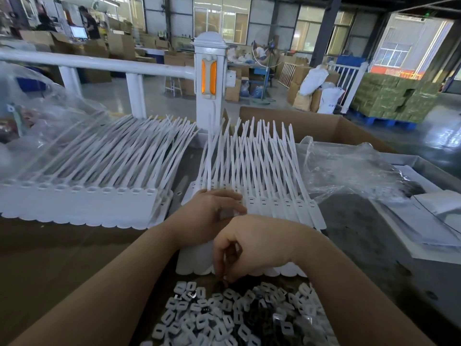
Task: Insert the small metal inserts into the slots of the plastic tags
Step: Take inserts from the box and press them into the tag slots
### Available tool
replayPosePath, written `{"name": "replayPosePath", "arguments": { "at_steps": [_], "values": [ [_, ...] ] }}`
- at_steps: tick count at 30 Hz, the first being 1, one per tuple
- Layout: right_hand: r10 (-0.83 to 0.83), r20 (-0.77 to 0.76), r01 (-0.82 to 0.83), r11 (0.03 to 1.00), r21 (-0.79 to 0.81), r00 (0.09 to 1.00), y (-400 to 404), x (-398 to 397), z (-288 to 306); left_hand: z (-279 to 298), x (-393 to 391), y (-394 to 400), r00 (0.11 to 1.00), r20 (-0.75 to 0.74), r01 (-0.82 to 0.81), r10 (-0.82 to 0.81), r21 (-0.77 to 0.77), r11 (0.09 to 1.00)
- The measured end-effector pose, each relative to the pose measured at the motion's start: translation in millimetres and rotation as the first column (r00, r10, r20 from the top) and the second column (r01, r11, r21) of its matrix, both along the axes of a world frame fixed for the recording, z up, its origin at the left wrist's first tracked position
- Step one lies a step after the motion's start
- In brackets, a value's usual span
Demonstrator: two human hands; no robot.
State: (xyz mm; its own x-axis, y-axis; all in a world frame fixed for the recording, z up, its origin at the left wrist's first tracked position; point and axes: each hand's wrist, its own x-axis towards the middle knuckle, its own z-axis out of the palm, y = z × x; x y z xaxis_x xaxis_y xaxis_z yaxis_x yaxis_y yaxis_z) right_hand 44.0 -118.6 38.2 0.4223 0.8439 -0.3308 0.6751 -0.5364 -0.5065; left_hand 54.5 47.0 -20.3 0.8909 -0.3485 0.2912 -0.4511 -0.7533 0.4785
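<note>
A row of white plastic tags (287,206) with long thin tails lies in the middle of the table, slots facing up. My left hand (209,213) rests flat on the left end of this row, fingers straight across the tag heads. My right hand (252,245) hangs over the near edge of the row, fingers curled downward. Its fingertips pinch a small dark insert at the far edge of the pile of small inserts (237,318). That pile of white and dark pieces spreads across the near table between my forearms.
A second stack of white tags (82,203) sits to the left. A crumpled clear plastic bag (349,171) and white sheets (424,221) lie to the right. Behind stand an open cardboard box (324,126) and a white railing post (209,78).
</note>
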Motion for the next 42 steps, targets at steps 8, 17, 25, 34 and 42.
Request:
{"name": "replayPosePath", "arguments": {
  "at_steps": [8, 17, 25, 34, 42],
  "values": [
    [0.008, 0.017, -0.007, 0.998, -0.060, 1.000, 5, -2, -6, -2, 2, -1, 1.000, 0.024, 0.015, -0.015, -0.031, 0.999],
    [0.073, 0.047, -0.069, 0.994, -0.085, 0.996, 11, -10, -5, -5, 2, 0, 0.998, 0.051, -0.020, 0.019, 0.012, 1.000],
    [-0.028, 0.077, 0.025, 0.999, 0.043, 0.997, 5, -4, -5, -6, 2, 1, 0.992, 0.082, -0.099, 0.100, -0.006, 0.995],
    [-0.382, -0.045, 0.351, 0.790, 0.502, 0.923, -15, 15, -4, 26, 2, 5, 0.975, -0.162, 0.027, -0.151, -0.590, 0.807],
    [-0.217, -0.080, 0.231, 0.901, 0.366, 0.973, -10, 11, -8, 25, 2, 16, 0.881, -0.400, 0.030, -0.255, -0.490, 0.871]
  ]
}}
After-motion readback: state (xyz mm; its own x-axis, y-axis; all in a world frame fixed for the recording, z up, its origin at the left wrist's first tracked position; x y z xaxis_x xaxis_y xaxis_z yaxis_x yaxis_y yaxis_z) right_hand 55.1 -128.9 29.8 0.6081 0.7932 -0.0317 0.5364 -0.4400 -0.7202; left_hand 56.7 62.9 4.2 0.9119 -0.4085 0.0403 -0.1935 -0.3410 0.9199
